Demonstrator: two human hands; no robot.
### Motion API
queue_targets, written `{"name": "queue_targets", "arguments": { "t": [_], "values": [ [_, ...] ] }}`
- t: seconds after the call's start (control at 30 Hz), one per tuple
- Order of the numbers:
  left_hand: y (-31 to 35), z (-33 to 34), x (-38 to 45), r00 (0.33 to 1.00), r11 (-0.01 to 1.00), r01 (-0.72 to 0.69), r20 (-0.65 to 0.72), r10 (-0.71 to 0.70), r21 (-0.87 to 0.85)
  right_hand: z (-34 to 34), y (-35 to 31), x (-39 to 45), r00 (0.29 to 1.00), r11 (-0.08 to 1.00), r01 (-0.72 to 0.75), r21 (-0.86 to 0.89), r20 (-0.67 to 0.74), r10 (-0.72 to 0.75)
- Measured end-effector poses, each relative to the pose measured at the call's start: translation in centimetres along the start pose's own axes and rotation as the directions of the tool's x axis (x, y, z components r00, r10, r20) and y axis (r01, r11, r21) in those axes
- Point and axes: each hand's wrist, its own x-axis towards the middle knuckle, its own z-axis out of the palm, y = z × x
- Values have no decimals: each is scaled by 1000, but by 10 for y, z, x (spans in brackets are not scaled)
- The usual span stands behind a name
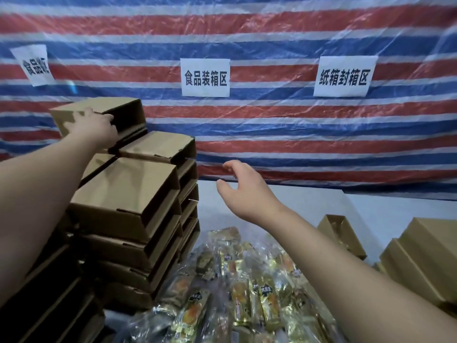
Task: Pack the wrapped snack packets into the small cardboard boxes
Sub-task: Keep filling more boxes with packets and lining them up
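Small brown cardboard boxes are piled in tall stacks on the left. My left hand reaches up and grips the topmost box, which sits tilted at the back of the pile. My right hand hovers in mid-air over the table with fingers loosely spread and holds nothing. Below it lies a heap of gold and clear wrapped snack packets on the white table.
An open cardboard box holding some packets lies on the table at the right, with closed boxes stacked beside it. A red, white and blue striped tarp with three paper signs hangs behind the table.
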Motion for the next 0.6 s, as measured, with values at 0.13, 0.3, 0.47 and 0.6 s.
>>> {"name": "queue_targets", "arguments": {
  "t": [0.13, 0.3, 0.47, 0.6],
  "values": [
    [10, 4, 27, 996, 996, -80, 43, 79, 35, 0, 13, 16, 1000, 999, -24, -47, 11, 24],
    [16, 14, 47, 999, 996, -44, -15, 45, 81, 11, 15, 39, 999, 997, -21, -74, 37, 23],
    [12, 6, 49, 901, 983, -181, -394, 182, 39, 15, 12, 58, 999, 998, 0, -61, 44, 3],
    [32, -28, 22, 803, 942, -336, -523, 285, -2, 0, 3, 76, 1000, 998, 12, -65, -22, -14]
  ]
}}
